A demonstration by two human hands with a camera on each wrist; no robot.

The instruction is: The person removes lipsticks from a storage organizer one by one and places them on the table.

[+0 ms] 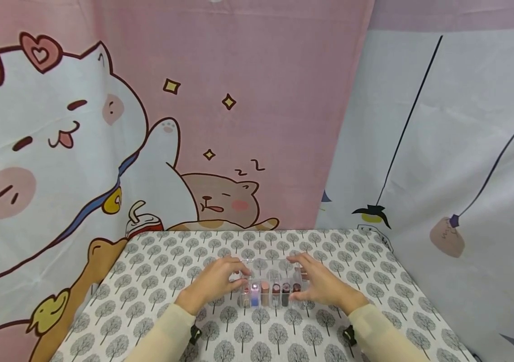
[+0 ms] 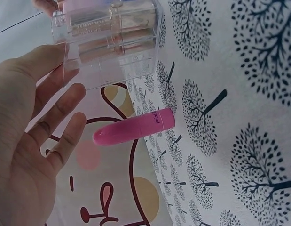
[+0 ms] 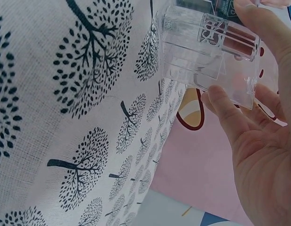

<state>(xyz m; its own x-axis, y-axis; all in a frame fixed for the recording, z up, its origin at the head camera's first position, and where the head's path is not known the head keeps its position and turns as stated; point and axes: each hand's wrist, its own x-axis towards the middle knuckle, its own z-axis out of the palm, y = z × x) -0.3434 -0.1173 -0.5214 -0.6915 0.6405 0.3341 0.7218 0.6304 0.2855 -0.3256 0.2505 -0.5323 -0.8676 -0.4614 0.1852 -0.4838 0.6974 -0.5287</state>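
Observation:
A clear plastic lipstick organizer (image 1: 261,269) stands on the cloth, several lipsticks in its front row. Among these are a blue-purple lipstick (image 1: 255,297), a peach one (image 1: 264,292) and a dark one (image 1: 286,294). My left hand (image 1: 218,279) holds the organizer's left end, its lower fingers spread free of the wall in the left wrist view. At the opposite end my right hand (image 1: 322,284) grips with thumb in front and fingers toward the back. A bright pink tube (image 2: 136,128) stands upright near my left hand in the left wrist view; I cannot make it out in the head view.
A white cloth with grey tree prints (image 1: 243,332) covers the table. Behind it hangs a pink curtain (image 1: 275,100) with cartoon cats, and a pale curtain (image 1: 465,151) hangs at the right. Small black objects (image 1: 195,334) show beside both sleeves.

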